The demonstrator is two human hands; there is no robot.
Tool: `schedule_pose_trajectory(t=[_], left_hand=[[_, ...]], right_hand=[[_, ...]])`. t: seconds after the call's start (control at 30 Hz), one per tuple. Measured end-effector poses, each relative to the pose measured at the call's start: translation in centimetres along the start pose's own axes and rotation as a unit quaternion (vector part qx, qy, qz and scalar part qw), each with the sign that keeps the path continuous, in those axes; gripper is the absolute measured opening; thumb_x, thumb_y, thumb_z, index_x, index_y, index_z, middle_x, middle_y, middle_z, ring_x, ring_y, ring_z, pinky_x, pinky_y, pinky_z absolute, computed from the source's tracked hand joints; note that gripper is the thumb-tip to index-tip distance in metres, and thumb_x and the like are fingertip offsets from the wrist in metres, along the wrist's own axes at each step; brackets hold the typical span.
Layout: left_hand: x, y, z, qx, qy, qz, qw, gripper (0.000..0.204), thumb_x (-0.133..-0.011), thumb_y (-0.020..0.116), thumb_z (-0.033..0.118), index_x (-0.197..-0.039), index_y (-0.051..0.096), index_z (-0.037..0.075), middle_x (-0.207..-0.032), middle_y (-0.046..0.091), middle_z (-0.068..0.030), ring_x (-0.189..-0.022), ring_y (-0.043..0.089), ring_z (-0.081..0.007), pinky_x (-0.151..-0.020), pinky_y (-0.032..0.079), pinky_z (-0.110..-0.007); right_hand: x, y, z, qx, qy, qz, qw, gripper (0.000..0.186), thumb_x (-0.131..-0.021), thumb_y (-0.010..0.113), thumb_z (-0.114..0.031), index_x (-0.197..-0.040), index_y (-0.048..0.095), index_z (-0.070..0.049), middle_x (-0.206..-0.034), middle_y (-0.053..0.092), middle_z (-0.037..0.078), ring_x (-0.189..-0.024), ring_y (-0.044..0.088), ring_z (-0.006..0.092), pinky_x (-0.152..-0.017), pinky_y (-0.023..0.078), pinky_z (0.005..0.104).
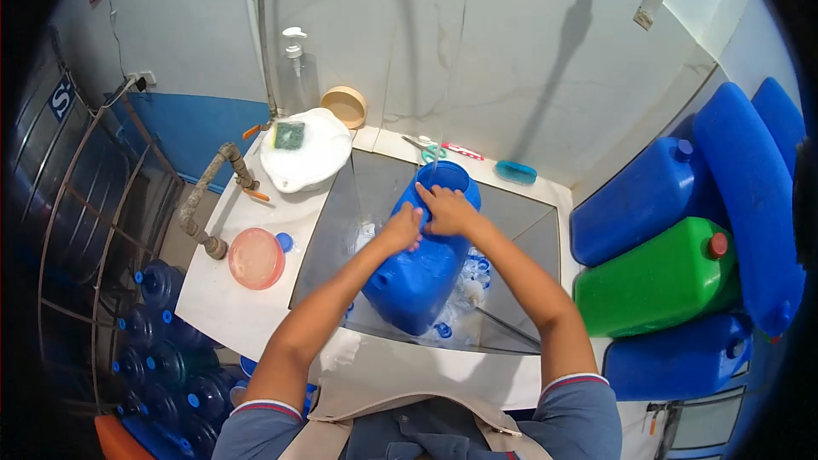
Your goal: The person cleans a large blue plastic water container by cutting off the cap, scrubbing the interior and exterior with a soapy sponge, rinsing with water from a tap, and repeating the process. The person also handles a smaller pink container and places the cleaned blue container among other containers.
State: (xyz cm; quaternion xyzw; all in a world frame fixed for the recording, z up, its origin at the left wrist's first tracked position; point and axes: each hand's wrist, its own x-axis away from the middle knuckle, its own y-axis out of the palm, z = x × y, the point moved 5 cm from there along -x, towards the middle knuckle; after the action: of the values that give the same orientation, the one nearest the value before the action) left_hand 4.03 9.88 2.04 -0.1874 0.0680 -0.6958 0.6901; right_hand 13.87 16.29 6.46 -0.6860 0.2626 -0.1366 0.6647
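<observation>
A blue plastic container [417, 281] with a wide round mouth leans in the grey sink [332, 264], its mouth toward the wall. My left hand [403, 230] is closed at the container's upper part, its fingers curled inward. Right beside it, my right hand [447, 211] grips near the mouth, with fingers reaching to the rim. What seems a thin, clear stream of water falls toward the opening. Several blue and white caps [477, 268] lie wet around the container's base. A brush-like tool with a long dark handle [507, 325] rests at the sink's right side.
Scissors [426, 149] and a blue scrub brush [515, 172] lie on the back ledge. At left are a white basin [307, 162] with a sponge [289, 135], a pink bowl [256, 258] and a pipe [198, 204]. Blue jugs [635, 196] and a green jug [648, 281] stand right.
</observation>
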Motion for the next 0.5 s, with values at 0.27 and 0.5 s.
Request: schedule_pose_trajectory(t=[0.27, 0.5], left_hand=[[10.0, -3.0, -10.2, 0.29, -0.121, 0.141, 0.939, 0.044, -0.095, 0.041, 0.043, -0.114, 0.059, 0.007, -0.101, 0.063, -0.0062, -0.097, 0.055, -0.0158, -0.08, 0.041, -0.029], [11.2, -7.6, -15.6, 0.375, -0.156, 0.092, 0.909, 0.045, -0.095, 0.037, 0.047, -0.111, 0.057, 0.01, -0.095, 0.062, -0.0024, -0.081, 0.056, -0.0092, -0.059, 0.044, -0.023]], right_hand=[[3.4, -4.5, -3.0, 0.016, -0.085, 0.178, 0.98, 0.062, -0.073, 0.066, -0.052, -0.118, 0.06, -0.01, -0.075, 0.057, 0.01, -0.07, 0.056, 0.0264, -0.065, 0.036, 0.0385], [-6.1, -28.7, -8.3, 0.002, -0.084, 0.376, 0.923, 0.048, -0.073, 0.066, -0.046, -0.101, 0.068, -0.007, -0.089, 0.067, 0.017, -0.082, 0.064, 0.0345, -0.073, 0.049, 0.0432]])
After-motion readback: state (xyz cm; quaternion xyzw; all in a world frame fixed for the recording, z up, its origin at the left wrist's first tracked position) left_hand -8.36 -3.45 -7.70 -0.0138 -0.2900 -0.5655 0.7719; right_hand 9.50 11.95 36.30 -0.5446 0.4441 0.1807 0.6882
